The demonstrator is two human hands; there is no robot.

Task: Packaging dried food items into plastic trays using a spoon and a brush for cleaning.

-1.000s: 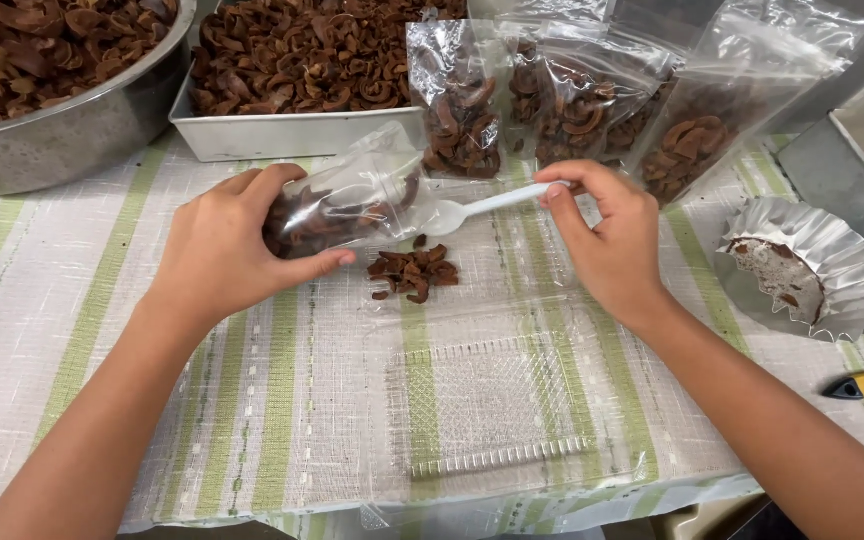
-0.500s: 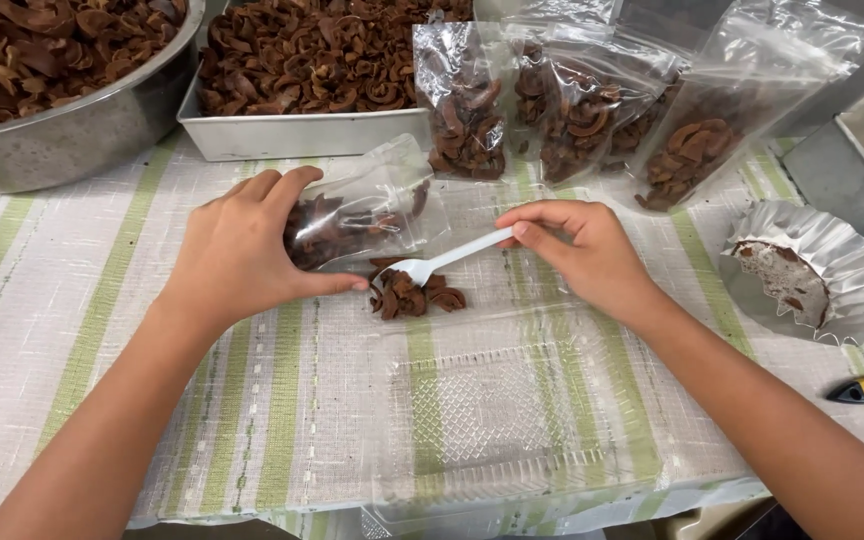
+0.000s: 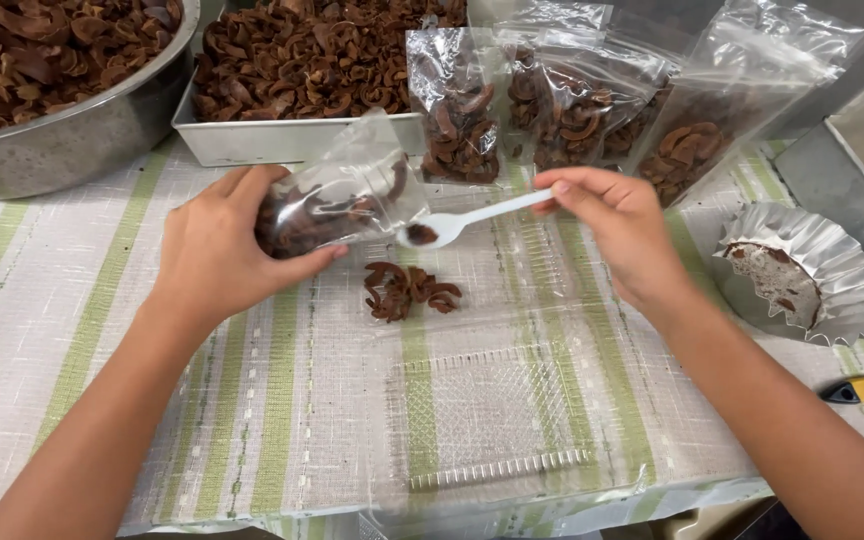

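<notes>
1. The left hand (image 3: 217, 250) is clenching a clear plastic bag (image 3: 337, 200) of dark dried fruit pieces, left of frame centre. The bag is lying tilted, its long axis running from the palm up and to the right, its open mouth facing right.
2. The right hand (image 3: 617, 225), right of centre, is pinching the handle end of a white plastic spoon (image 3: 467, 220). The spoon is stretching leftward and slightly down, its bowl carrying one dark piece and sitting right at the bag's mouth, touching or just beside it; I cannot tell which.
3. A small pile of loose pieces (image 3: 407, 290) is lying on the striped cloth (image 3: 102, 330) just below the spoon bowl, nearer the spoon than the bag-holding palm.
4. A clear ridged plastic lid (image 3: 487, 420) is lying flat at lower centre, well apart from both hands.
5. Filled bags (image 3: 552, 110) are standing along the top behind the spoon, beside a metal tray (image 3: 282, 140) and a metal bowl (image 3: 62, 140) at upper left.
6. A crinkled foil cup (image 3: 807, 270) is sitting at the right edge. Nothing is standing between spoon and bag.
</notes>
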